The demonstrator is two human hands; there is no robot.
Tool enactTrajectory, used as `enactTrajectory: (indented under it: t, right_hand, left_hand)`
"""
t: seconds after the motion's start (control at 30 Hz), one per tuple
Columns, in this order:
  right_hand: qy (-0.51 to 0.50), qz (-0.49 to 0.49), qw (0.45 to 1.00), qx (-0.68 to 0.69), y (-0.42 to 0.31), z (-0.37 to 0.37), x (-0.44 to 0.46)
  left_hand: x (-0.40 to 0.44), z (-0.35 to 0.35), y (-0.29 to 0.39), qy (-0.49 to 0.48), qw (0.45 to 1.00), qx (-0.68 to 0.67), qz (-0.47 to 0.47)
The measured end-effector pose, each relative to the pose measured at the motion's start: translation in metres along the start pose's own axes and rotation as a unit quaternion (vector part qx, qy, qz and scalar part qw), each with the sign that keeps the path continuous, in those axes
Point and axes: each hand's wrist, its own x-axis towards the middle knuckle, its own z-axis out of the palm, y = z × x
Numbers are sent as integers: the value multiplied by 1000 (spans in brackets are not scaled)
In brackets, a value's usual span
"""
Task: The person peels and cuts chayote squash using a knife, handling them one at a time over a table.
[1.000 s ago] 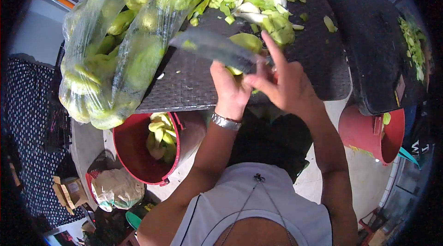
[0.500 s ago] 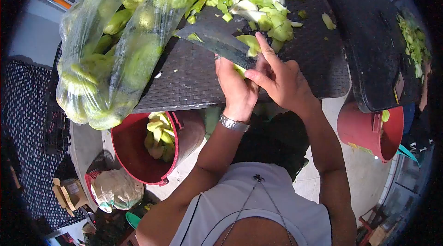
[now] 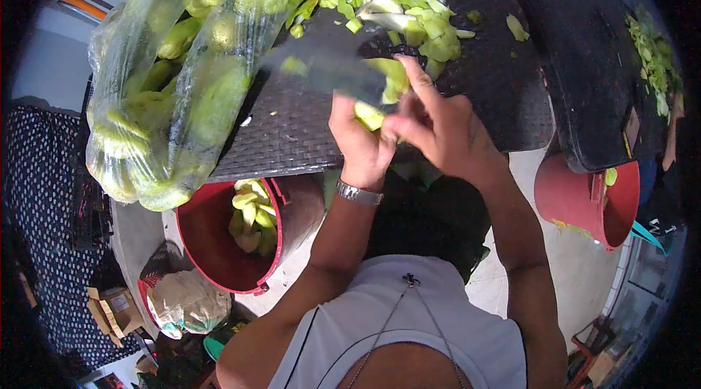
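Observation:
A pale green vegetable (image 3: 369, 116) is held in my left hand (image 3: 358, 137), its fingers wrapped round it. My right hand (image 3: 442, 122) grips a wide-bladed knife (image 3: 328, 75), its index finger stretched along the far side; the handle is hidden in the fist. The blade is blurred and lies across the top of the vegetable, pointing left. A green peel (image 3: 394, 78) hangs at the blade beside my right index finger. Cut green peels (image 3: 431, 24) lie heaped on the dark woven table (image 3: 292, 130) beyond my hands.
At the left of the table lies a clear plastic bag (image 3: 212, 104) of green vegetables. Below it stands a red bucket (image 3: 219, 272) with pale pieces inside. Another red bucket (image 3: 569, 195) is at right, under a black table (image 3: 584, 82) bearing more peels (image 3: 653, 60).
Both hands have shifted slightly; the left moved right, then back left. The knife blade has swung over the vegetable, and the peel beside it now hangs lower.

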Motion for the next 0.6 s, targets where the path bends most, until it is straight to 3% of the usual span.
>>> enactTrajectory:
  t: [0.03,0.13,0.17,0.3,0.4,0.43,0.6]
  right_hand:
    - [23,-28,999,-14,7,1,3]
    - [-31,115,992,40,11,-20,24]
    - [-72,258,958,101,-7,-34,35]
    - [3,289,954,74,-6,-43,54]
    - [-19,127,988,83,-14,-26,31]
    - [-67,121,989,46,-24,-25,24]
    - [-95,28,994,-37,-27,-18,9]
  left_hand:
    - [0,1,1,1,1000,-21,-7]
    - [-2,2,10,-68,997,46,-14]
    - [-1,3,11,-64,996,54,-13]
    - [5,2,23,-70,993,97,4]
    - [14,-11,20,-51,990,120,46]
    - [16,-16,17,-39,989,126,62]
    - [11,-28,12,-82,982,151,81]
